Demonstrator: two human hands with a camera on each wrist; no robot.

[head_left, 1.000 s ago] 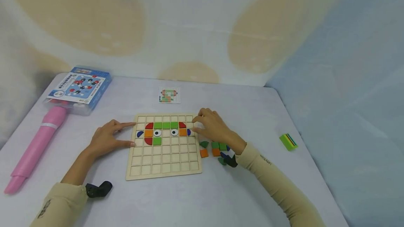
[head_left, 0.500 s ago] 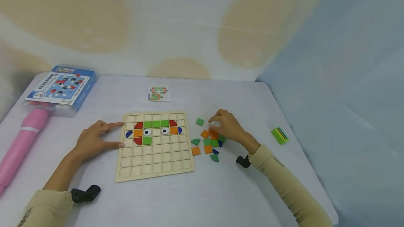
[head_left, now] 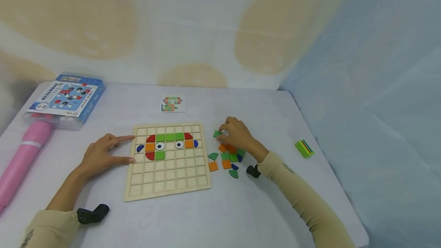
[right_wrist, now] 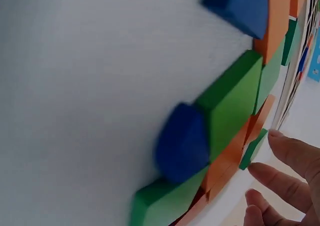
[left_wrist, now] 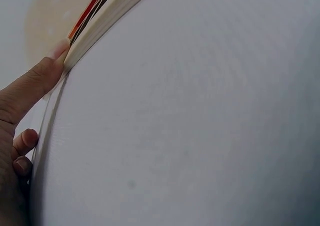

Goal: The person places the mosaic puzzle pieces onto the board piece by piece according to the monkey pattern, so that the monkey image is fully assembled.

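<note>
My left hand (head_left: 98, 152) touches the left edge of a wooden grid board (head_left: 165, 186) with straight forefinger and thumb. Red quarter rounds, green and orange squares, blue half rounds and two eye tiles (head_left: 179, 144) lie in its upper cells. Right of the board, my right hand (head_left: 237, 135) pinches a green square tile (head_left: 216, 133) between thumb and forefinger. In the right wrist view those two fingertips lie at opposite sides of this green tile (right_wrist: 254, 148). Under and in front of that hand is a loose pile with an orange square (head_left: 213, 166) and a green quarter round (head_left: 233, 173).
A small pattern card (head_left: 172, 103) lies behind the board. At the back left is a boxed molecule set (head_left: 65, 100), with a pink microphone-shaped object (head_left: 29, 156) in front of it. A green block with coloured stripes (head_left: 304, 149) sits on the right.
My right hand has left the board's right edge, moved right over the loose pieces, then back left to the green square. The left hand stays at the board's edge; the head view has shifted.
</note>
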